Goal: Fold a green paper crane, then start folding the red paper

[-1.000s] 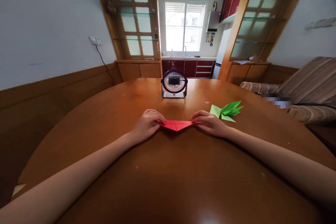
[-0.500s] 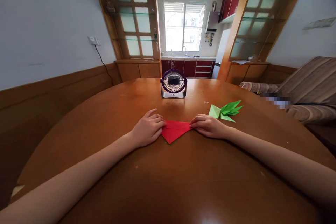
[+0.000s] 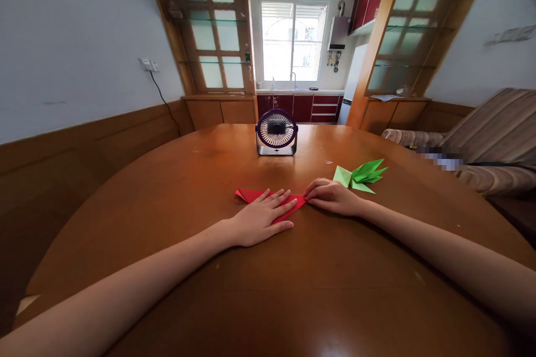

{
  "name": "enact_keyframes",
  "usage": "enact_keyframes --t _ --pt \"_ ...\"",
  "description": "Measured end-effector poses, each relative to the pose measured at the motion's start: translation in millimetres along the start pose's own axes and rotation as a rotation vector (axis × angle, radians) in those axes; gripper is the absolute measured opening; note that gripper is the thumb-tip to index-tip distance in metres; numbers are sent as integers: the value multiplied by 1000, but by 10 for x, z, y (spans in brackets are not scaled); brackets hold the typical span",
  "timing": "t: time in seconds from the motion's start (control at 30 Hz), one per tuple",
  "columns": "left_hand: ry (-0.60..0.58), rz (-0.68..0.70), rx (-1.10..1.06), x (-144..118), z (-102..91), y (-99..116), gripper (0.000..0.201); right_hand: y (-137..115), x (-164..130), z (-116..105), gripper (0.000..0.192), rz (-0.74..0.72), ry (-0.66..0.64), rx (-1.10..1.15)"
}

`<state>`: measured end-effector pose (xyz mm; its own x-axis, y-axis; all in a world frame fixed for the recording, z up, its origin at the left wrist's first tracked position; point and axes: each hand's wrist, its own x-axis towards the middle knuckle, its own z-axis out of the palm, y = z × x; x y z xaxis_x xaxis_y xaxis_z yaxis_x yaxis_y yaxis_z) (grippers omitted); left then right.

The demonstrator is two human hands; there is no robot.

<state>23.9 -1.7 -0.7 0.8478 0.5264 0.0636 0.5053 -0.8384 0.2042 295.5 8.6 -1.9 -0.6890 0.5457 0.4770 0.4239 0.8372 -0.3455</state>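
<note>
While my left hand (image 3: 262,218) lies flat, palm down and fingers (image 3: 280,199) spread, on top of the folded red paper (image 3: 251,195), my right hand (image 3: 330,196) is curled with its fingers bunched at the paper's right tip, pinching or pressing it; I cannot tell which, since the fingertips hide the contact. The red paper lies flat on the wooden worktop (image 3: 268,290) directly ahead of me, its long axis running left to right. Its left corner shows clear beyond my left fingers; its right point meets my right fingertips. The left hand covers the middle of the sheet, so it is the nearer to the paper's body, while the right hand is only at the end.

Hidden: the lower edge and the centre of the paper sit under my left palm, so the fold lines and the full outline cannot be read. Whether the sheet is one layer or several there is not visible.

A folded green paper figure (image 3: 360,175) lies on the worktop just beyond and to the right of my right hand, apart from it. A small purple desk fan (image 3: 276,133) stands farther back, well apart from both hands, on the centre line. A blurred patch near the striped sofa (image 3: 494,139) at right cannot be made out.
</note>
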Motion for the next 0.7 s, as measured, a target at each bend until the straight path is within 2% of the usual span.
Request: enact_keyframes --t 0.2,0.4,0.7 --pt "-15 56 -21 -25 -12 12 56 44 13 10 21 149 53 106" --pt "75 72 -22 -28 -13 38 49 9 56 25 23 184 33 2" --pt "185 77 135 116 -18 209 56 63 72 93 18 201 23 -162"
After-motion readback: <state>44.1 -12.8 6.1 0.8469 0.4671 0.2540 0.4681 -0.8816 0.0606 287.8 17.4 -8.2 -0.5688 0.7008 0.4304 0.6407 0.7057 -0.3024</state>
